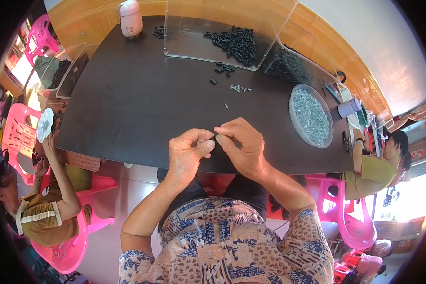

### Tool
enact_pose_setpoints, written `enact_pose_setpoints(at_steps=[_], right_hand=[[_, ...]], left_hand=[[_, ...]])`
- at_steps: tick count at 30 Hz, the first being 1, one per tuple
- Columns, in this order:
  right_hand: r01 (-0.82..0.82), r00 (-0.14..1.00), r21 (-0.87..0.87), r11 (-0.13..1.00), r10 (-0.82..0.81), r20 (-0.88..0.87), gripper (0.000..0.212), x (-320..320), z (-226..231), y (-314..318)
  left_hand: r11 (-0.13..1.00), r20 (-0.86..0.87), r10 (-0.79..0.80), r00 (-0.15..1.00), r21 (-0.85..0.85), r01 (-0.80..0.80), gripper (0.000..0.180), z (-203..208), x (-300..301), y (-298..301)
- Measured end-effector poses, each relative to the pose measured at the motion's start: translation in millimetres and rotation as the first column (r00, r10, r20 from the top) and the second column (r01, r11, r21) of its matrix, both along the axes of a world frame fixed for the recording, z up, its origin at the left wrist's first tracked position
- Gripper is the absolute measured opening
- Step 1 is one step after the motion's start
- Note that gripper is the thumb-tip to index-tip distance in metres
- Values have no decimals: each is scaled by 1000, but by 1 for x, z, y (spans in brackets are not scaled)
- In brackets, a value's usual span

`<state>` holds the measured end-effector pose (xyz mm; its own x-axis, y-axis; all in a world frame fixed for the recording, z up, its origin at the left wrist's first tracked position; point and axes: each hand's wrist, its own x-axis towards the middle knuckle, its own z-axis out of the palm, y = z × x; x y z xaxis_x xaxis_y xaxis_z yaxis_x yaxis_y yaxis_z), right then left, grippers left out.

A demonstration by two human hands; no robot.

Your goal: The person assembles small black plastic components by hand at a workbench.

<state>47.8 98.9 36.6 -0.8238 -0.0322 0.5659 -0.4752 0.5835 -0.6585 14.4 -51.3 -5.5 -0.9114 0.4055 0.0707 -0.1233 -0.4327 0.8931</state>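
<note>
Close to the table's near edge, my left hand (185, 152) and my right hand (245, 147) meet fingertip to fingertip. Both are closed in a pinch on a small black plastic part (214, 137), mostly covered by the fingers. Just beyond them lies a tiny silvery piece (226, 106). Farther off are a short row of similar silvery pieces (241, 88), a single black part (213, 81) and a few loose black parts (225, 69). To the right, a round clear bowl (294, 118) holds many small shiny metal pieces.
At the far side of the dark table (128, 104), a clear bin (187, 45) contains black parts; another bin (288, 64) stands beside it. A pink bottle (131, 21) and a purple cup (349, 108) are on the table. Co-workers sit left (52, 213) and right (371, 177).
</note>
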Motion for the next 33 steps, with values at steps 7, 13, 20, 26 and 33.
enact_pose_setpoints(at_steps=[7,13,20,26,33], right_hand=[[64,989,14,998,-61,-133,18,6,-13,0],[19,977,88,996,1,-214,18,5,-14,3],[-24,992,-12,1000,22,-121,21,10,-14,4],[27,993,-36,999,-31,-111,20,14,-19,1],[23,994,32,999,-19,-109,26,20,-16,0]], left_hand=[[984,-151,75,986,-150,-98,9,9,10,6],[981,-146,36,989,-183,-62,8,4,9,2],[999,22,-19,1000,-35,20,17,4,10,6],[1000,121,-27,992,-4,28,17,8,10,7],[995,90,-62,994,-77,70,16,11,8,3]])
